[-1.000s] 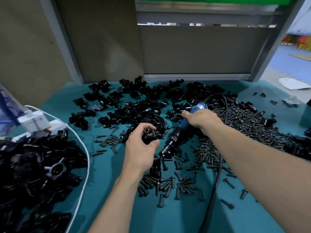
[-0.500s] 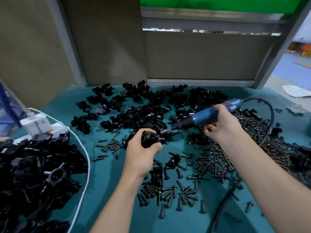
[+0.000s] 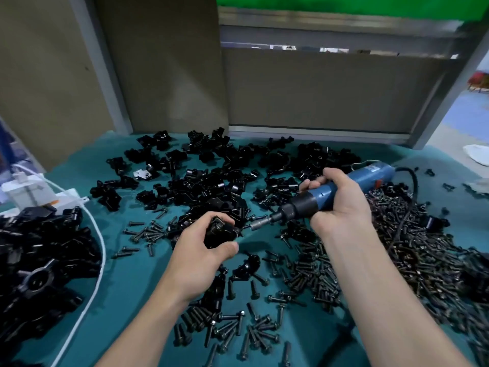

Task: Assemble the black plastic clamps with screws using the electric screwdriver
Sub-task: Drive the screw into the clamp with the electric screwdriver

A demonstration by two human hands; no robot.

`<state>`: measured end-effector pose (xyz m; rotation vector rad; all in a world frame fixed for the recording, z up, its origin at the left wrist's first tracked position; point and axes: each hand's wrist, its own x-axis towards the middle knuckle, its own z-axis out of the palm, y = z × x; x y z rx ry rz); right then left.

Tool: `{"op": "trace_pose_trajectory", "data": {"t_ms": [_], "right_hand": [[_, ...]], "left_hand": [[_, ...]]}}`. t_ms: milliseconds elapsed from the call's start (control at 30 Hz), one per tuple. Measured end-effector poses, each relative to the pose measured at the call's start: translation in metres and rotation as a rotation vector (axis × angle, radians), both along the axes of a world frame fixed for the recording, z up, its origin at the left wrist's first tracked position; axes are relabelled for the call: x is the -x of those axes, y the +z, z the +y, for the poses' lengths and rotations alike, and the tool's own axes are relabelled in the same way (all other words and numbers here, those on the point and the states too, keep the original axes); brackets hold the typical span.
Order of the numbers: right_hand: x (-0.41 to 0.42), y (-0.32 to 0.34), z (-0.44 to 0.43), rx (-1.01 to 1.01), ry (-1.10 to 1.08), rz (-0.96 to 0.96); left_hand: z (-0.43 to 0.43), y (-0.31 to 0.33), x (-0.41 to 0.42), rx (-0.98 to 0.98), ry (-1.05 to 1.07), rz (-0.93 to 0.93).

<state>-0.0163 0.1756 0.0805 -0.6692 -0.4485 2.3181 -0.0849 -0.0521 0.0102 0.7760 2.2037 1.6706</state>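
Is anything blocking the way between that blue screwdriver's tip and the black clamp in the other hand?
Nothing visible does. The right hand holds the electric screwdriver sideways, its metal bit pointing straight at the clamp gripped by the left hand. Loose screws lie nearer, on the table.

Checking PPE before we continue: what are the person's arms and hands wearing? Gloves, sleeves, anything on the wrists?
Nothing worn shows. The left hand and right hand are bare: no gloves, no rings visible. The left forearm and right forearm are bare down to the frame's edge, so no sleeves or cuffs are in view. No watch, band or tape on either wrist.
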Motion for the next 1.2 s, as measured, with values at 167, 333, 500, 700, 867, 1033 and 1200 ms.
{"op": "trace_pose_trajectory", "data": {"t_ms": [167, 333, 500, 700, 867, 1033, 1200], "right_hand": [[0.005, -0.007, -0.005, -0.114, -0.092, -0.005], [0.004, -0.007, -0.016, -0.105, -0.089, 0.022], [0.005, -0.007, -0.016, -0.15, -0.133, 0.025], [0.005, -0.007, -0.017, -0.189, -0.116, 0.051], [0.003, -0.008, -0.018, -0.197, -0.066, 0.081], [0.002, -0.011, -0.021, -0.186, -0.048, 0.08], [0.004, -0.01, -0.023, -0.209, -0.068, 0.094]], "left_hand": [[0.0, 0.004, -0.004, 0.016, -0.04, 0.036], [0.001, 0.006, -0.007, 0.033, -0.046, 0.044], [-0.002, 0.006, -0.008, -0.002, -0.037, 0.038], [-0.003, 0.005, -0.006, 0.01, -0.044, 0.057], [-0.005, 0.004, -0.005, 0.018, -0.07, 0.052], [-0.007, 0.003, -0.007, 0.007, -0.076, 0.008], [-0.006, 0.003, -0.009, -0.011, -0.058, 0.002]]}}
